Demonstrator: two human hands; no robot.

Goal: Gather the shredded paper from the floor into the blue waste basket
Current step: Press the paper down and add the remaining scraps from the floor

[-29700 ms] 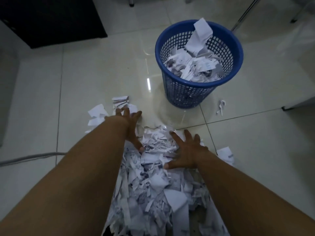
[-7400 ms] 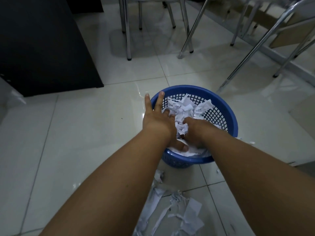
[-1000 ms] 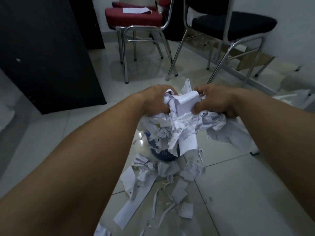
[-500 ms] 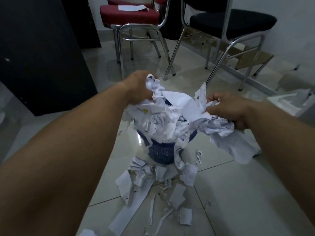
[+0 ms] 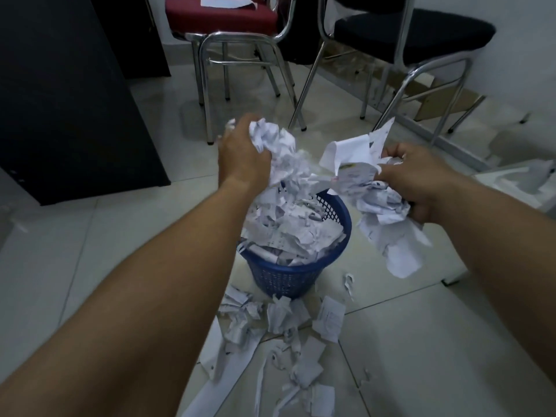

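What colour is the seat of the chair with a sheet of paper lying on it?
Dark red seat, best seen in the head view.

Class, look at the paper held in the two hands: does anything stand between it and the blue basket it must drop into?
No separate obstacle shows. The left hand and right hand hold paper above the blue basket, whose mouth is open. But the basket is already heaped with paper to its rim, so more may spill.
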